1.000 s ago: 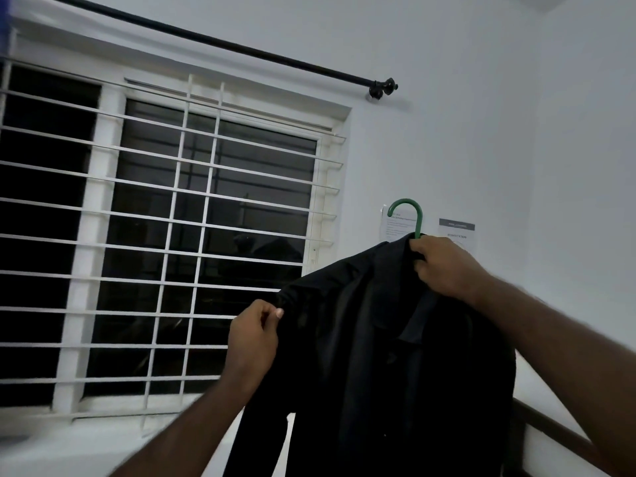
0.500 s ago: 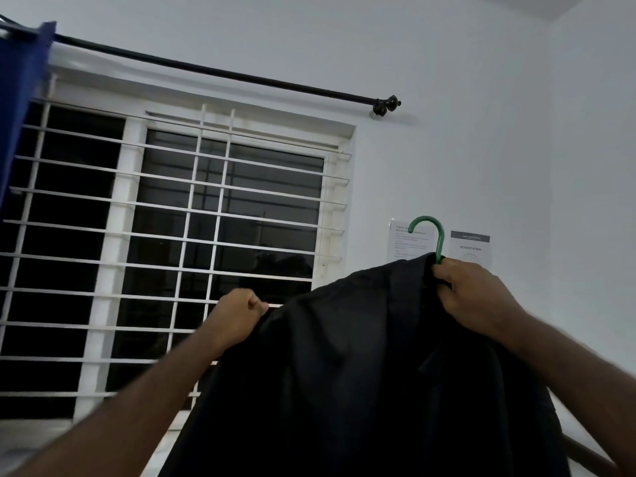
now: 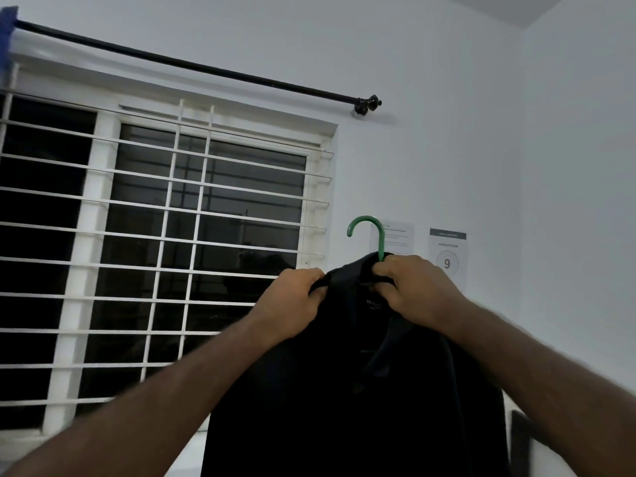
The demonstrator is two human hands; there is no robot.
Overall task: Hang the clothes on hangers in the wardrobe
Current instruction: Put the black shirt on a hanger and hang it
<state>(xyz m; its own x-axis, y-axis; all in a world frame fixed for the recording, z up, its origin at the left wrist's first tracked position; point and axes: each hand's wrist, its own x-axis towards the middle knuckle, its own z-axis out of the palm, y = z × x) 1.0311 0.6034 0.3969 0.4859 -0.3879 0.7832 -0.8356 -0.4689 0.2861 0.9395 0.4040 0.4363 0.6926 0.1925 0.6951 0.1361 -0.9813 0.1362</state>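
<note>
The shirt (image 3: 344, 390), held up before the wall (image 3: 447, 149) beside the window (image 3: 165, 235), could slip off the hanger (image 3: 373, 228) if the left hand (image 3: 292, 304), pinching its shoulder, tugged too hard while the right hand (image 3: 409, 287) clamped the collar at the hook's base. Its long axis ran straight down, and the green hook stood upright with its tip curling left.

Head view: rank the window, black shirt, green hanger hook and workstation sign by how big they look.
1. window: fills the most frame.
2. black shirt: next, though it is close to the camera, which inflates it.
3. workstation sign and green hanger hook: similar extent, and the hook is nearer, so no ranking between them.
</note>
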